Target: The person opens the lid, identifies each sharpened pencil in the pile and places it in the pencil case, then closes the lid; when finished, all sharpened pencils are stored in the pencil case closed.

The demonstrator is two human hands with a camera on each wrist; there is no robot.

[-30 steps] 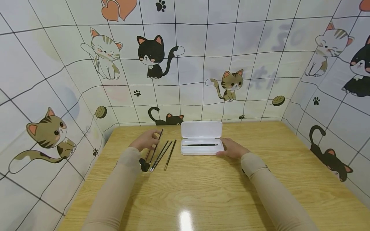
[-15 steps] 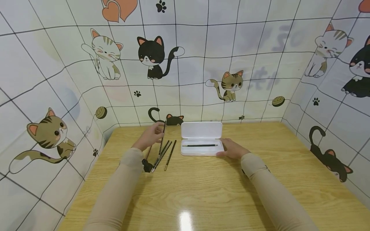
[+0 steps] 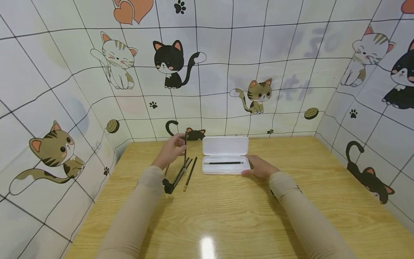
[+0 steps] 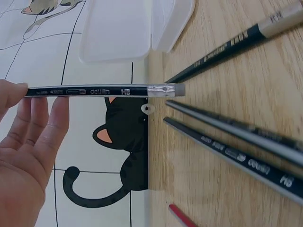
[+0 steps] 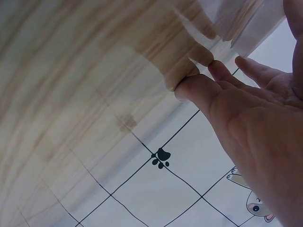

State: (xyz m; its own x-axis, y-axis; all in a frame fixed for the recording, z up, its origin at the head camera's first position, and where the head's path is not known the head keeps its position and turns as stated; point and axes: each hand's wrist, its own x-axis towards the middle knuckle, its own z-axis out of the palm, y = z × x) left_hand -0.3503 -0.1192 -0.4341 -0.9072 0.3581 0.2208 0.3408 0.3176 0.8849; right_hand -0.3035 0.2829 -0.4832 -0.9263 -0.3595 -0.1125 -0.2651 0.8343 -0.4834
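My left hand (image 3: 171,149) pinches a black pencil (image 4: 109,91) between thumb and fingertips. It carries HB lettering and ends in a silver ferrule with a grey eraser, and it stands nearly upright over the pencils on the table in the head view. A white pencil case (image 3: 225,145) lies open with its lid up; one dark pencil (image 3: 224,163) lies across its inside. Against the case's right side rests my right hand (image 3: 262,167), thumb by the front corner. In the right wrist view its fingers (image 5: 203,90) reach down beside the case wall.
Left of the case lie two black pencils (image 4: 236,163) side by side, a dark green one with a pale end (image 4: 236,45), and a red-tipped stick (image 4: 180,215). A cat-print wall covering (image 3: 213,79) borders the wooden table (image 3: 245,212) at the back and sides.
The left hand has lifted the black pencil and moved back and slightly right; the pencil has swung from slanted to nearly upright. The right hand and case stay put.
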